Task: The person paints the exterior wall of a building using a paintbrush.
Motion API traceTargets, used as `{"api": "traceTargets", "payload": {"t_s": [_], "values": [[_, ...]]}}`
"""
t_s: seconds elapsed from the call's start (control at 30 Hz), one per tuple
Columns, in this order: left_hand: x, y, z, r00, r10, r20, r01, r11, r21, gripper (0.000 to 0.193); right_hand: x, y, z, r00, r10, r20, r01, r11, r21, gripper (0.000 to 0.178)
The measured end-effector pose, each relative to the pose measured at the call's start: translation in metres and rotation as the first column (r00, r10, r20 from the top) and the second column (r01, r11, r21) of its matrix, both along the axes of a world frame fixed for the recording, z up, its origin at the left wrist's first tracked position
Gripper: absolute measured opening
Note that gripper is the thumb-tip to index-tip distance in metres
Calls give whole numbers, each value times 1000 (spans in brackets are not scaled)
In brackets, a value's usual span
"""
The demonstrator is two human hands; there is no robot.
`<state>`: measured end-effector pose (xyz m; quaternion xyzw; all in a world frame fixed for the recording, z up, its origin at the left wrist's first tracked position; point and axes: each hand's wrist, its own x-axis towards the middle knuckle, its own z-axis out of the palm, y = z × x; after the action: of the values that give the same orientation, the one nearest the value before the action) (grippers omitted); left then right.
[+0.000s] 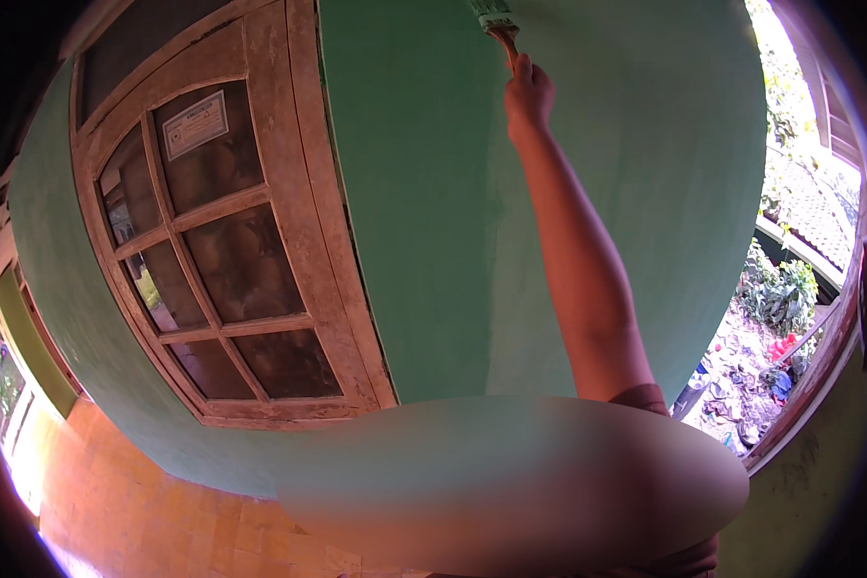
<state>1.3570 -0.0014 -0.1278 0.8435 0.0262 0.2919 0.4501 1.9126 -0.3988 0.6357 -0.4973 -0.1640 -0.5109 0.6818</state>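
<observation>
- Right hand [530,96]: raised overhead at arm's full reach, fingers wrapped around the handle of a paintbrush [498,23].
- Paintbrush: at the upper edge of view, in front of the green wall [626,212]; bristle end points upward, smeared with green, partly cut off. Contact with the wall cannot be told.
- Left hand: outside the view; state cannot be told.
- Wall: deeper green strip beside the window, paler green to its right, with a roughly vertical boundary between them.
- Window [284,193]: left of the arm; worn wooden frame, six panes, paper label [195,123] on an upper pane.
- Lower left: orange tiled floor [116,472].
- Far right: leafy plants [780,289] outdoors.
- Lower middle: blurred, details unreadable.
</observation>
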Motion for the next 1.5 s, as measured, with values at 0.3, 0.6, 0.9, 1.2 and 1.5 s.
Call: {"api": "traceTargets", "payload": {"t_s": [0.3, 0.6, 0.9, 1.2, 1.5], "values": [[-8, -10, -28, 991, -23, -135, -22, 945, -325, 53, 27, 16, -51, 955, -263, -138, 259, 965, -45, 49], [25, -3, 3, 996, -56, -62, 58, 998, 24, 44, -4, 19, -130, 970, -63, -237, 72, 997, 27, 46], [29, -18, 39, 994, -107, -21, 104, 989, -101, 36, -27, -52, -57, 945, -304, 121, 321, 932, -168, 40], [38, -67, 87, 988, 21, -155, -81, 916, -393, 21, -60, -58, 11, 648, -692, 317, 745, 490, -453, 25], [60, -107, 128, 918, 86, -388, -308, 770, -559, 33, -63, -44, -101, 596, -568, 568, 693, 7, -721, 34]]}}
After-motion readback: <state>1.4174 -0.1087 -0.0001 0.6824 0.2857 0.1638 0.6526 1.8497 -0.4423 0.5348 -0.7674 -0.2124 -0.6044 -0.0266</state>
